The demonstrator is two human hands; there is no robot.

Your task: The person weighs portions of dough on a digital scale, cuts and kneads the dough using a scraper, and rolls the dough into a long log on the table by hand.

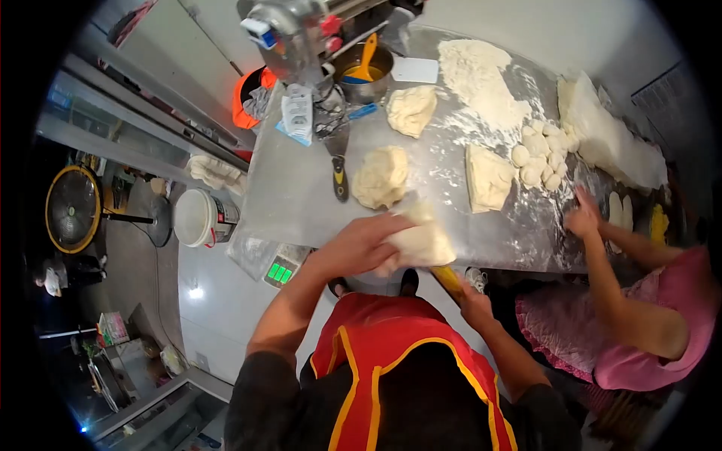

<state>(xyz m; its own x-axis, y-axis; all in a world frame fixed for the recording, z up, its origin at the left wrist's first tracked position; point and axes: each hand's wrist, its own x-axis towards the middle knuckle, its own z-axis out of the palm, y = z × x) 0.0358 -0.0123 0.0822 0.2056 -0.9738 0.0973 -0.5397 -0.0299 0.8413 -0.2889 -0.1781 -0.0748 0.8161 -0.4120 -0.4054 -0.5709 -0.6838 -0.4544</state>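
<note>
My left hand (365, 244) is closed on a pale piece of dough (421, 234) above the front edge of the metal table. In my right hand (475, 304) is the yellow handle of a tool (449, 284), whose far end meets the dough; its blade is hidden. Just beyond my left hand lies a round dough lump (380, 177), with a second lump (411, 110) farther back. To the right rests a cut block of dough (489, 179). A scraper with a black and yellow handle (340, 179) lies left of the round lump.
A co-worker's hands (585, 216) touch the table (293, 197) at the right, near small dough balls (543, 154). Loose flour (481, 75) covers the back. A pot (368, 86) with an orange-handled brush stands back left. A scale (284, 267) and white bucket (197, 218) are left.
</note>
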